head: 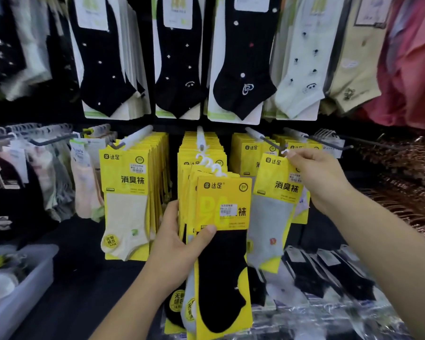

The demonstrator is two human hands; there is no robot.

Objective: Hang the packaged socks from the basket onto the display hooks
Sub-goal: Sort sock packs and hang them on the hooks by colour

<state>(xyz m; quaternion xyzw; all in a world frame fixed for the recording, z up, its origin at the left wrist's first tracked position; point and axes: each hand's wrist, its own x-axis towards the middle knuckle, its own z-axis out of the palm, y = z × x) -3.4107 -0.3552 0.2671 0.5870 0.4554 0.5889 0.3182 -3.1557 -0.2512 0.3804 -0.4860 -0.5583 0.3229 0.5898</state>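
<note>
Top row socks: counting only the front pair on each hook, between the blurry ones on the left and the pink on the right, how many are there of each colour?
Black socks: 3
Pale green socks: 1
Beige socks: 1
Total: 5

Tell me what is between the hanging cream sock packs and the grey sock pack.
In the head view: a bundle of yellow sock packs, black sock in front, gripped by the left hand.
</note>
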